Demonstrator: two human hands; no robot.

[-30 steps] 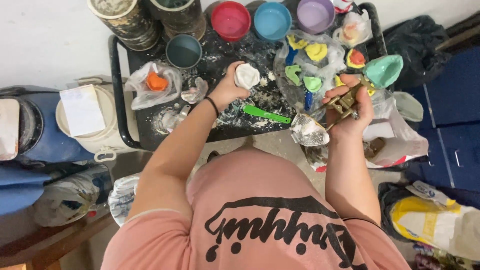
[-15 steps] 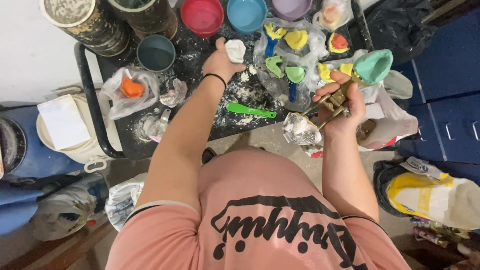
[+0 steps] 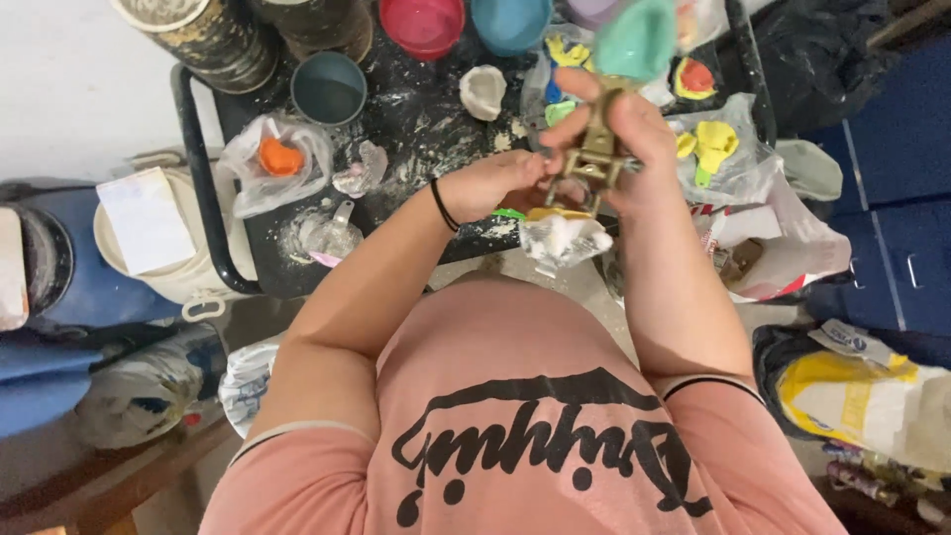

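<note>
Brass-coloured metal clamp tool (image 3: 594,159) is gripped between both hands above the near edge of a black, powder-smeared tray table (image 3: 416,129); a mint-green balloon (image 3: 634,38) is seen at its top end, and a crumpled clear plastic bag holding white powder (image 3: 563,238) hangs just below it.

At the far left, a white plastic bucket (image 3: 158,267) is covered by a flat white card (image 3: 144,220). On the tray, two large paint-crusted tins (image 3: 213,40) are set at the back left corner, with a small grey-blue cup (image 3: 329,87) just beside them; its inside looks dark, and what it holds cannot be told. A clear bag containing an orange piece (image 3: 279,159) lies in front of that cup. A red bowl (image 3: 424,22) and a blue bowl (image 3: 510,20) are lined along the back edge, their contents cut off by the frame. A white lumpy mould (image 3: 482,91) rests in front of them.

The left hand (image 3: 490,183), a black band at its wrist, is closed on the lower part of the clamp. The right hand (image 3: 634,139) is wrapped around the clamp's upper part. Further right, clear bags filled with yellow, red and green balloon shapes (image 3: 708,144) are spread over the tray's right side.
</note>
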